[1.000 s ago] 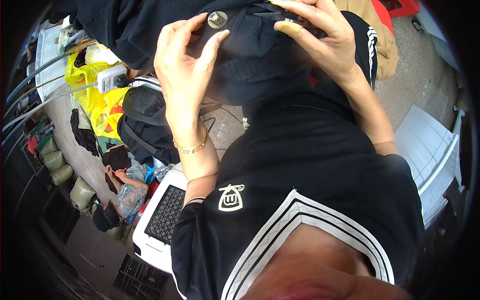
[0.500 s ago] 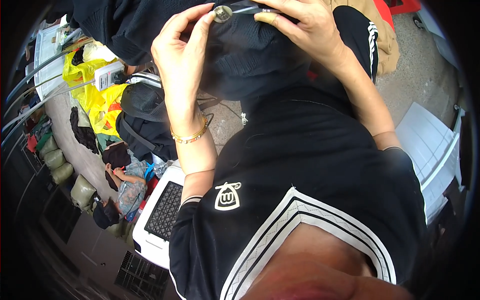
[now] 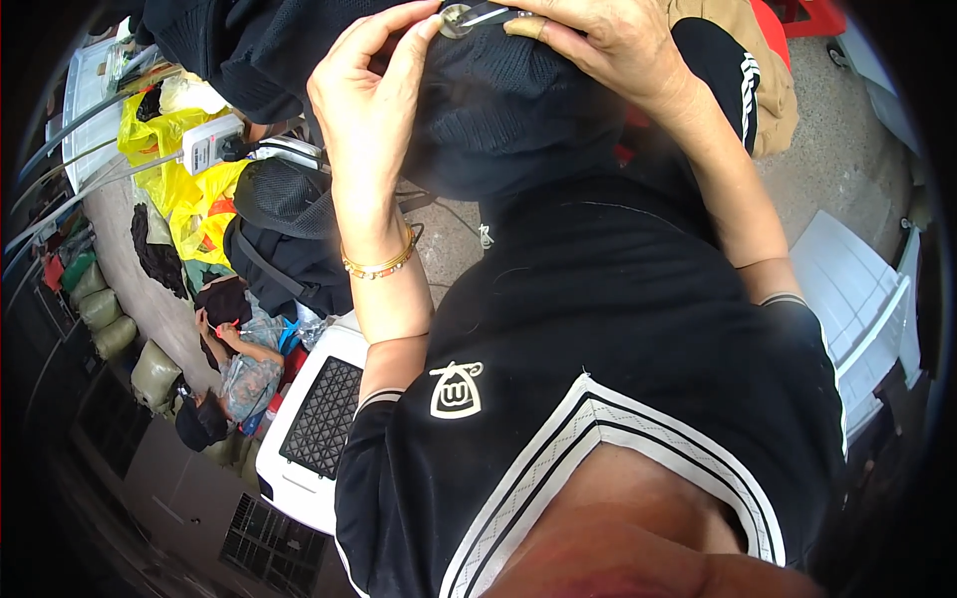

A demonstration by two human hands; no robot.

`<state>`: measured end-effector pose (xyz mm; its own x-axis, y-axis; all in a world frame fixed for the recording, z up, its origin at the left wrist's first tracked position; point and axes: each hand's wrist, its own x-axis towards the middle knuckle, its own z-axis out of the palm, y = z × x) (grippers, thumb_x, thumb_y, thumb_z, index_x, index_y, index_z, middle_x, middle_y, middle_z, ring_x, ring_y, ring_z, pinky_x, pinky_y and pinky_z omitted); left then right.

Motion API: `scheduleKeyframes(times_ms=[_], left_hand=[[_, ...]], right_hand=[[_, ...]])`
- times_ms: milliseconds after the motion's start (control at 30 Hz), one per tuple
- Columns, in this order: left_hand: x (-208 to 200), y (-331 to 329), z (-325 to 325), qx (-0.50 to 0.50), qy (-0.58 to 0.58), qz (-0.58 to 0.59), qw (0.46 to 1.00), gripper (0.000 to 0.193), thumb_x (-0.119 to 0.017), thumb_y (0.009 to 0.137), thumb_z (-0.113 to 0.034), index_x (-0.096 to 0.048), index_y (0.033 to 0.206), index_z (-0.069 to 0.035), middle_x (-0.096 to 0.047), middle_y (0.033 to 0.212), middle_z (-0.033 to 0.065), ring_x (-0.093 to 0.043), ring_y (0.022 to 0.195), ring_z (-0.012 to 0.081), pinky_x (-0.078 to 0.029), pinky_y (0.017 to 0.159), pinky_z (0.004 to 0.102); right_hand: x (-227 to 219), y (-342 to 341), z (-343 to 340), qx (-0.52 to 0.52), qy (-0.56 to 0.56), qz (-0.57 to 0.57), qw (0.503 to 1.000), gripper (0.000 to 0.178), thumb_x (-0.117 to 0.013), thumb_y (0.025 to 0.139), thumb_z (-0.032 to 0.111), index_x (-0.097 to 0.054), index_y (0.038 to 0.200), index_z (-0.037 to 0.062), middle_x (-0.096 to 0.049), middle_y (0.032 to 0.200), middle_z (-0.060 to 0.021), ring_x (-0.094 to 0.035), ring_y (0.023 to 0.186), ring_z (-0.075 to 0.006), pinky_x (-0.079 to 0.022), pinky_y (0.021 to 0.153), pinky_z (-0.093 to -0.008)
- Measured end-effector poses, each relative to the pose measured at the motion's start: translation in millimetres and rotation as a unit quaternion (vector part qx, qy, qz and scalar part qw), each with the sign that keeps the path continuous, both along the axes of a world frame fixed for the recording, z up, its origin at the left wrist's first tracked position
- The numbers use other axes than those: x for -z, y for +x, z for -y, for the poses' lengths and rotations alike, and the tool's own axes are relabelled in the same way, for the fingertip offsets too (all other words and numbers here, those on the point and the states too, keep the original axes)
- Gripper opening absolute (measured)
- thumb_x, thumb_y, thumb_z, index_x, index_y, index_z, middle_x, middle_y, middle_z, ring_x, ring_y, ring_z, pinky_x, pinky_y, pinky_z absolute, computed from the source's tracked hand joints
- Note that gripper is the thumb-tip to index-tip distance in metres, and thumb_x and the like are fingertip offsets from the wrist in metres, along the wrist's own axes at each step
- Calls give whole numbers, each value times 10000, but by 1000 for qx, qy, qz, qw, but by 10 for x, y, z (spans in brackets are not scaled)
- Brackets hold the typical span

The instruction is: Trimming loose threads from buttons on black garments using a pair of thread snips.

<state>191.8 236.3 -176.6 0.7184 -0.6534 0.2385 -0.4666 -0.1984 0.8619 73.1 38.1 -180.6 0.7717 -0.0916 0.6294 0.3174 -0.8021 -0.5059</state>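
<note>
At the top edge of the head view, my left hand point(image 3: 374, 95) pinches a round, pale grey button-like disc point(image 3: 457, 21) between thumb and fingertips. My right hand point(image 3: 608, 45) is closed on a slim silver metal tool point(image 3: 485, 18) with pointed tips, like snips or tweezers. Its tips reach the disc's face; whether they grip anything there is too small to tell. A yellowish cover wraps my right thumb tip. Under both hands, a black ribbed knit garment point(image 3: 508, 120) lies over my lap. Part of the right-hand grip is cut off by the frame.
To the left are a yellow plastic bag point(image 3: 194, 204), a white power strip point(image 3: 211, 145) with cables and a black mesh-topped backpack point(image 3: 284, 214). Another person point(image 3: 249, 374) sits farther left. A white box with a black grille point(image 3: 324, 419) stands near my left elbow; white panels point(image 3: 847, 284) stand right.
The metal tool's tips have come onto the disc, which sits slightly farther right and higher and is turned to another angle. My left hand has shifted a little right.
</note>
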Motion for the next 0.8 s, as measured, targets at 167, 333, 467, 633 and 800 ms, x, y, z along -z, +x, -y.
scheduleKeyframes(times_ms=[167,333,467,633,800], left_hand=[[-5,-22,43,-3,4,-2,1000,206,-726,885,-66,-753,1089,-67,-744,986,52,-688,894,102,-525,816,190],[19,-10,35,6,-10,-8,1000,203,-728,883,-65,-753,1085,-62,-743,986,56,-687,895,99,-528,817,195],[8,-1,37,8,-5,-17,1000,206,-716,896,-69,-745,1099,-54,-740,981,57,-683,892,97,-523,812,190],[-105,-42,72,28,31,-8,999,232,-726,885,-61,-736,1116,-55,-715,981,24,-659,888,74,-500,801,179],[-155,-39,72,30,86,63,994,237,-736,863,-24,-738,1099,-47,-707,978,23,-644,874,68,-505,809,192]], right_hand=[[26,8,5,4,-1,1,1000,310,-787,746,114,-729,1048,78,-568,819,-43,-555,710,-210,-465,624,-324],[132,62,-15,-3,20,0,1000,288,-785,756,117,-731,1036,77,-570,813,-44,-557,712,-210,-465,621,-324],[162,69,-9,-19,62,81,995,259,-779,771,108,-733,1023,68,-581,811,-49,-562,719,-215,-464,631,-327],[98,-11,77,-22,124,-2,992,278,-763,806,66,-719,1078,24,-601,838,-72,-573,761,-207,-458,691,-307],[66,77,104,-10,161,16,987,320,-768,803,49,-706,1115,12,-600,857,-75,-573,789,-196,-460,713,-298]])
